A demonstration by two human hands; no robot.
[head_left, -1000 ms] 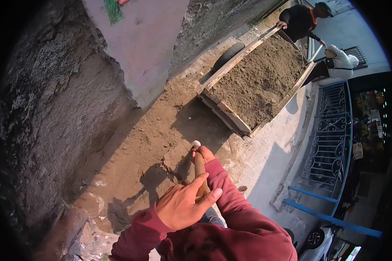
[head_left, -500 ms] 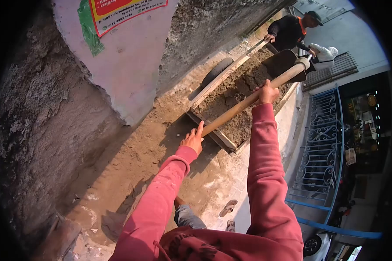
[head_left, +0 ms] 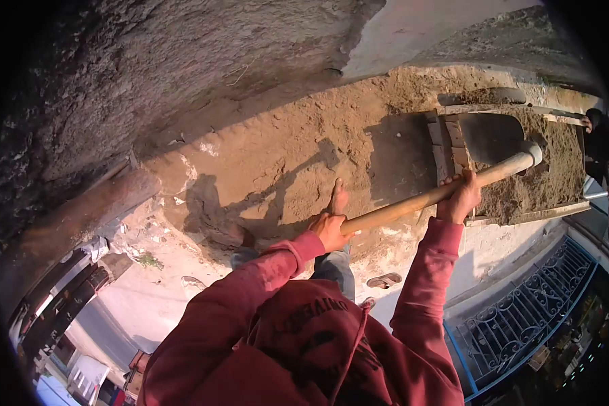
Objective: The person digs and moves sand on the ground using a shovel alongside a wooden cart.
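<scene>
Both hands (head_left: 461, 199) clench the handle (head_left: 400, 210), the hoe's blade (head_left: 491, 137) beyond the right one

Hoe blade (head_left: 492, 135) drawn back from the cart's (head_left: 555, 162) far part to its near end, ahead of the right hand (head_left: 461, 197). Left hand (head_left: 330, 232), open over the handle (head_left: 413, 201) a second ago, now closed around it. Bare foot (head_left: 338, 197) now shows just beyond that grip.

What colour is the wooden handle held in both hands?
Light yellowish brown wooden handle, clearest in the head view.
</scene>
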